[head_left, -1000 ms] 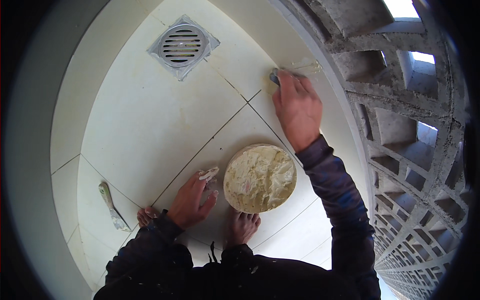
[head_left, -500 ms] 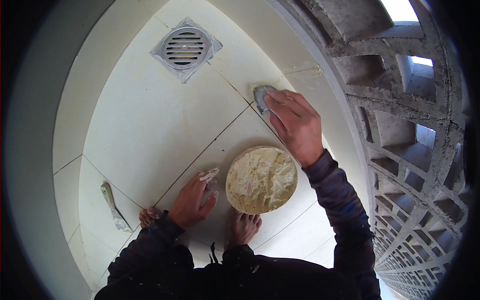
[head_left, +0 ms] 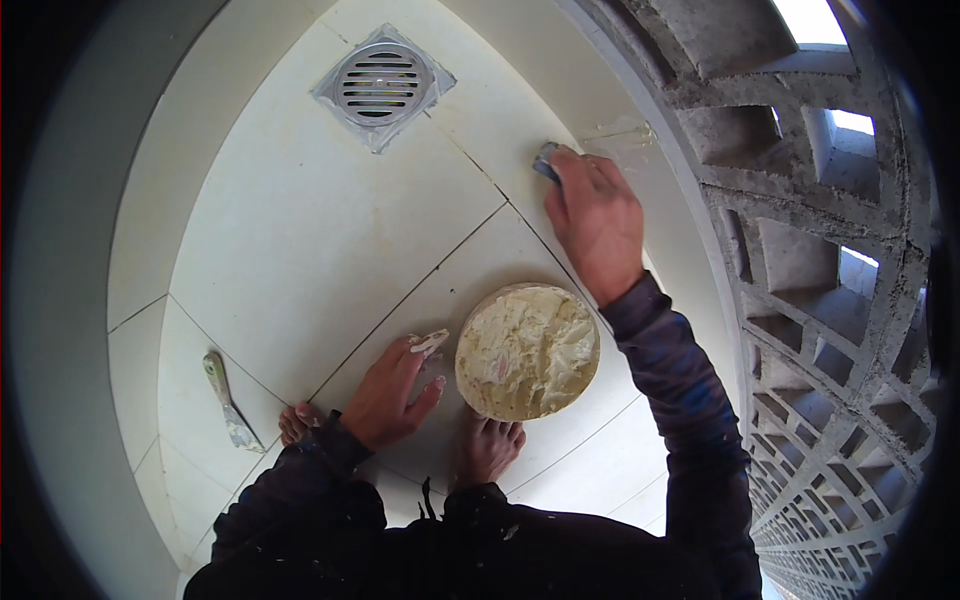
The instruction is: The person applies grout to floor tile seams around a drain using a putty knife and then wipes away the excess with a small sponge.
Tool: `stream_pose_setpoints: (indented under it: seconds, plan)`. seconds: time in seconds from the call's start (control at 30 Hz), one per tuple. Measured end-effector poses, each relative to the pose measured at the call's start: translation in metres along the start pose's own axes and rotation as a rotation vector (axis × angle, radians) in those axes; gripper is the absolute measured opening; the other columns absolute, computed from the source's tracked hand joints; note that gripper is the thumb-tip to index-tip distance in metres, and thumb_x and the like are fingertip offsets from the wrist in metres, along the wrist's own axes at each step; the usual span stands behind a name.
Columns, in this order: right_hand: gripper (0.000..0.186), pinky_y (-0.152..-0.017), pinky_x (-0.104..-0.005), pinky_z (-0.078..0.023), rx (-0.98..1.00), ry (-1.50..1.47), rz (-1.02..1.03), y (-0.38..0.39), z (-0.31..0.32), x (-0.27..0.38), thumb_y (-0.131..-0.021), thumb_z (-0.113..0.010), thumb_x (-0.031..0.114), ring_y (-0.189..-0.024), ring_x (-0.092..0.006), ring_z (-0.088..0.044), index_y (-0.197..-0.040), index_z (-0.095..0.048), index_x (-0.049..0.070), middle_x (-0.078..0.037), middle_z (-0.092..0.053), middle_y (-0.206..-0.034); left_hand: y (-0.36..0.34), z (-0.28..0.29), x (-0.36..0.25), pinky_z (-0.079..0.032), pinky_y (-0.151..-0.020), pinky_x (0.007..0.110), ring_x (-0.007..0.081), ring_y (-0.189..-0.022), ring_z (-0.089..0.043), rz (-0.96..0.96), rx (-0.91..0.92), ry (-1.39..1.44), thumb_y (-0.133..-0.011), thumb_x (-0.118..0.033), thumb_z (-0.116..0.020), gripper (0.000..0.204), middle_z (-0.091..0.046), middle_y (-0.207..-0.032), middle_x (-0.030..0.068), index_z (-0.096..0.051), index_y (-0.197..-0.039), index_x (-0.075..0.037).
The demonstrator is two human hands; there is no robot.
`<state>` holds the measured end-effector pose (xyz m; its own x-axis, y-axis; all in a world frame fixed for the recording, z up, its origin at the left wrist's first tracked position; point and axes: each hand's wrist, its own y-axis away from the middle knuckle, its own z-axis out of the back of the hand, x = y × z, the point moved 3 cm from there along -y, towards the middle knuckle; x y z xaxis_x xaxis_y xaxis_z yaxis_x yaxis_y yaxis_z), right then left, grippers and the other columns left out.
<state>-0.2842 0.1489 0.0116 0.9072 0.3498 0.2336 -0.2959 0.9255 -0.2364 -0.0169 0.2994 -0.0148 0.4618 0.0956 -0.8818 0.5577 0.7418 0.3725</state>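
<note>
My right hand (head_left: 600, 222) is closed on a small, flat grey pad (head_left: 547, 163), beside the joint where the floor meets the right-hand wall. Whether the pad is sponge or rubber I cannot tell. To the left of a round tub (head_left: 528, 352) of cream-coloured paste, my left hand (head_left: 388, 393) hovers low with thumb and fingers apart. Thick paste coats its fingertips, and it grips no tool. A putty knife (head_left: 228, 405) with a pale green handle and smeared blade lies on the floor tiles at the left.
A square metal floor drain (head_left: 383, 88) is set among the cream tiles (head_left: 300, 230) at the far end. Dark joints cross the floor. On the right rises a grey openwork block wall (head_left: 740, 130). My bare foot (head_left: 490, 447) is just behind the tub.
My right hand has moved the pad a little up and to the right, off the dark tile joint crossing. My left hand stays nearly still.
</note>
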Motion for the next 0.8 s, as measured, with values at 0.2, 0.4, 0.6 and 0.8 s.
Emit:
stream_pose_setpoints:
  seconds: [0.2,0.4,0.6,0.8]
  plan:
    - [0.030,-0.083,-0.0415,-0.056,0.211,-0.224,0.154,0.029,0.009,0.050,-0.081,-0.067,0.003,-0.098,-0.0332,-0.066,-0.111,-0.064,0.002,-0.015,-0.071,-0.108,0.003,-0.002,-0.011,-0.044,-0.092,0.044,0.0342,-0.095,-0.059,0.000,-0.091,0.011,-0.096,-0.019,-0.063,0.043,-0.060,-0.106,0.0183,-0.052,-0.131,0.005]
    - [0.031,-0.082,-0.0442,-0.055,0.303,-0.586,-0.395,0.027,0.030,0.023,-0.082,-0.073,0.003,-0.093,-0.0353,-0.069,-0.112,-0.068,0.002,-0.019,-0.071,-0.102,0.001,-0.015,-0.011,-0.039,-0.086,0.044,0.0311,-0.090,-0.059,-0.002,-0.081,-0.117,-0.096,-0.018,-0.062,0.028,-0.059,-0.092,0.0132,-0.053,-0.113,0.001]
    - [0.032,-0.088,-0.0426,-0.056,-0.002,-0.374,0.040,0.000,0.009,0.013,-0.079,-0.075,0.003,-0.100,-0.0306,-0.069,-0.110,-0.069,0.002,-0.014,-0.073,-0.109,-0.005,-0.010,-0.020,-0.043,-0.085,0.045,0.0354,-0.091,-0.057,-0.079,-0.150,-0.175,-0.090,-0.016,-0.067,0.033,-0.062,-0.097,0.0154,-0.058,-0.117,0.002]
    - [0.032,-0.089,-0.0388,-0.057,0.256,-0.280,0.422,0.028,-0.005,0.022,-0.074,-0.077,0.004,-0.105,-0.0239,-0.068,-0.106,-0.072,0.005,-0.008,-0.073,-0.120,0.001,0.001,-0.028,-0.045,-0.085,0.044,0.0318,-0.093,-0.062,-0.033,-0.226,-0.240,-0.082,-0.012,-0.071,0.032,-0.066,-0.097,0.0115,-0.063,-0.111,-0.001]
